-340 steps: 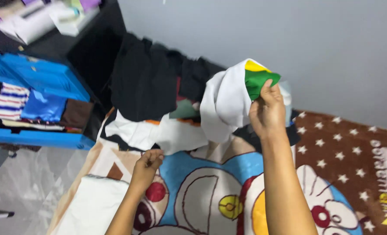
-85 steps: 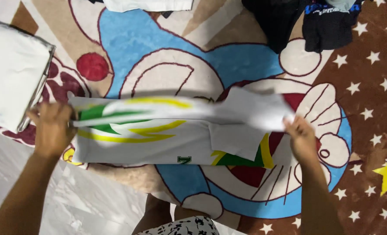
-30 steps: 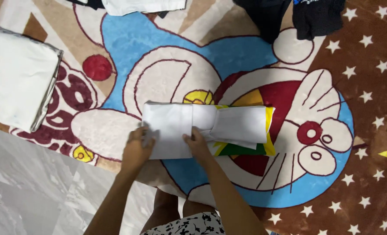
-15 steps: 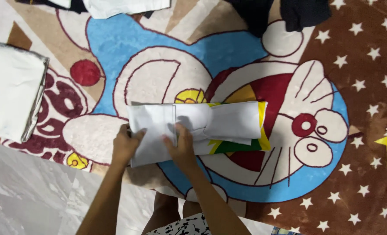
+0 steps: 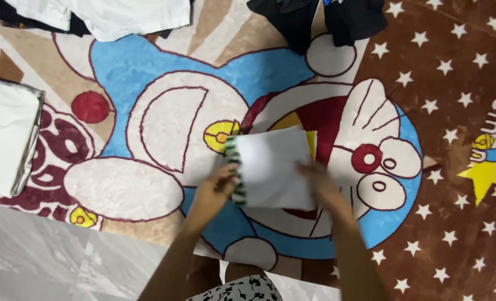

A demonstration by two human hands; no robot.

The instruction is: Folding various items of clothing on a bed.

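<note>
A white garment [image 5: 270,167] with green and yellow trim lies folded into a small rectangle on the cartoon-print rug [image 5: 147,72]. My left hand [image 5: 217,189] grips its left edge, where the green stripes show. My right hand [image 5: 320,181] is blurred and rests on the garment's right edge. Both forearms reach in from the bottom of the view.
A stack of folded white cloth [image 5: 5,142] sits at the left edge. White and dark clothes [image 5: 114,17] lie in a heap at the top left, and dark garments [image 5: 326,19] at the top middle. Grey marbled floor [image 5: 47,256] shows at the bottom left.
The long folded strip has been folded over once more into a shorter rectangle. My hands have moved right, one to each side of it.
</note>
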